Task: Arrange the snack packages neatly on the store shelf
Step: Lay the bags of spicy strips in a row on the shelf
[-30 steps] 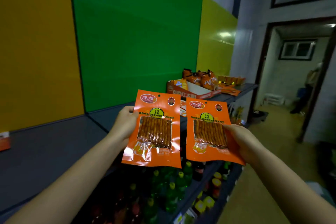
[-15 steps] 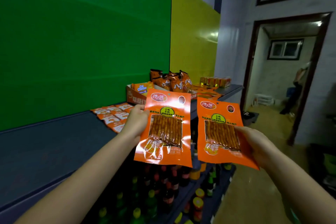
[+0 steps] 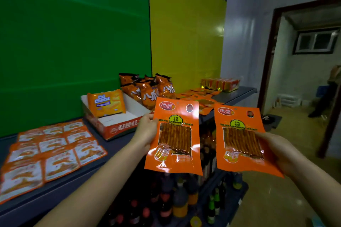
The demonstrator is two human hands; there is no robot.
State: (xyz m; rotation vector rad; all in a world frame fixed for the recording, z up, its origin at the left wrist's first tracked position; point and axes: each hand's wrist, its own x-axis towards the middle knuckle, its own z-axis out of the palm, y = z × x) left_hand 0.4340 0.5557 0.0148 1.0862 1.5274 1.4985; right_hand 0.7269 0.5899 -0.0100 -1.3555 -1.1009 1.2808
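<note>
Snack package (image 3: 174, 138), a flat orange plastic pouch with a clear window over reddish strips, was gripped upright at its left edge by the left hand (image 3: 145, 132). Second identical pouch (image 3: 241, 140) was gripped at its right edge by the right hand (image 3: 276, 151). Both hung apart, beyond the front edge of the dark grey shelf (image 3: 120, 143).

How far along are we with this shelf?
Done: a flat grid of orange packets lies on the shelf at left. In hand: left hand grips the left packet, right hand the right packet, both off the shelf. Left: placing those two, and probably tidying the loose packets farther along.
</note>
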